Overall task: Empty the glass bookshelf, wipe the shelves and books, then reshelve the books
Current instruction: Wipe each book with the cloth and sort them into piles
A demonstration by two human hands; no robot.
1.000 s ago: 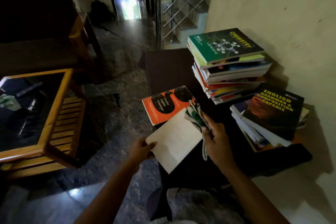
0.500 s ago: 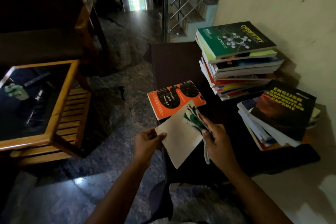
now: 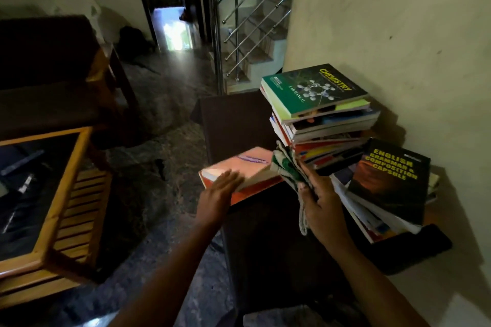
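On the dark table (image 3: 239,119), beside the tall book stack (image 3: 326,125), lies a pink book (image 3: 247,164) — left hand (image 3: 220,191) flat on it, fingers straight; right hand (image 3: 322,202) curls its fingers round the cloth (image 3: 285,167). Book-wiping stage, likely — next, lift another book.

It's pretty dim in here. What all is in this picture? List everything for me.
Dark table: one, brown, against the wall.
Orange book: one, orange, on the table's left edge.
Pink book: one, pale pink, lying on the orange book.
Chemistry lab manual: one, green, atop the taller pile by the wall.
English grammar book: one, black, yellow title, atop the nearer slanted pile.
Other books: several, mixed colours, in both piles; count unclear.
Cloth: one, green and white, beside the taller pile.
Coffee table: one, wooden frame, glass top, left.
Sofa: one, dark, far left.
Stair railing: one, metal, behind the table.
Left hand: one, flat on the pink book.
Right hand: one, grips the cloth.
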